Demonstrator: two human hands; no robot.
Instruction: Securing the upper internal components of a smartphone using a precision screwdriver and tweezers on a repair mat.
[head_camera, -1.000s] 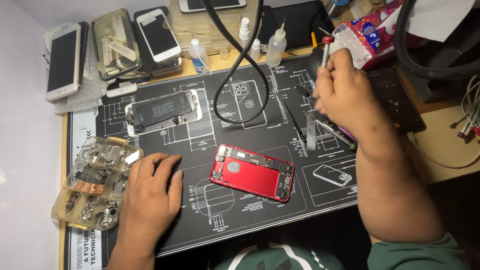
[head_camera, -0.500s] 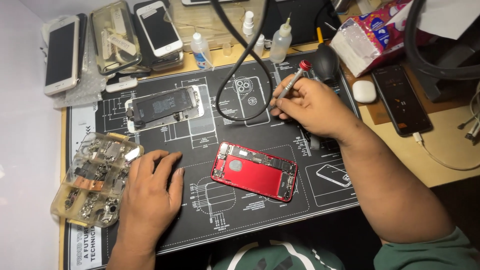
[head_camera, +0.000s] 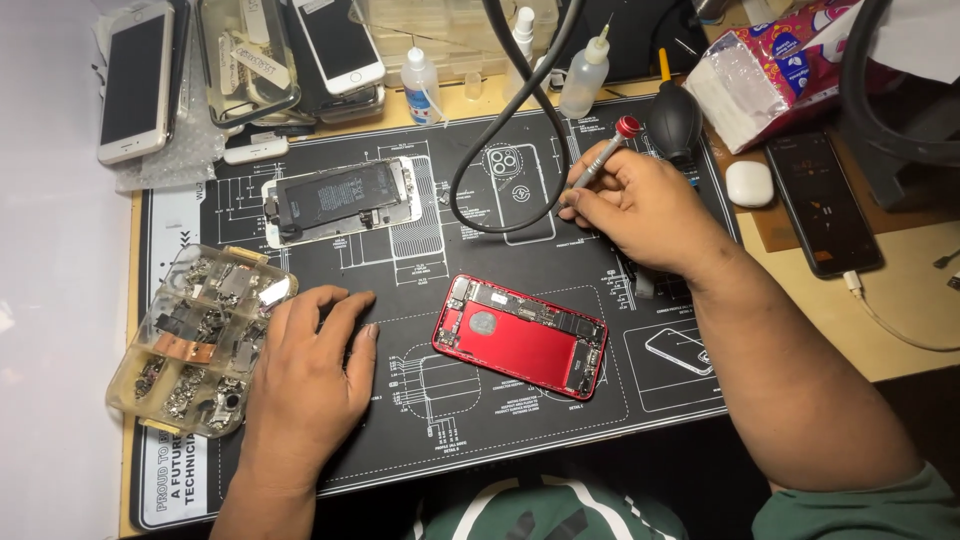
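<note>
With my right hand (head_camera: 640, 205) pinching a slim red-capped metal screwdriver (head_camera: 600, 158) above the opened red phone housing (head_camera: 520, 335) on the black desk mat (head_camera: 560, 270), left hand (head_camera: 305, 375) spread flat to its left, I judge screw work next, needing precise tip placement.

Screwdriver (head_camera: 600, 155) in right hand (head_camera: 640, 205)

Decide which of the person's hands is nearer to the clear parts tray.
Left. The left hand lies flat on the mat right beside the clear parts tray, while the right hand, holding a screwdriver, is far across the mat.
</note>
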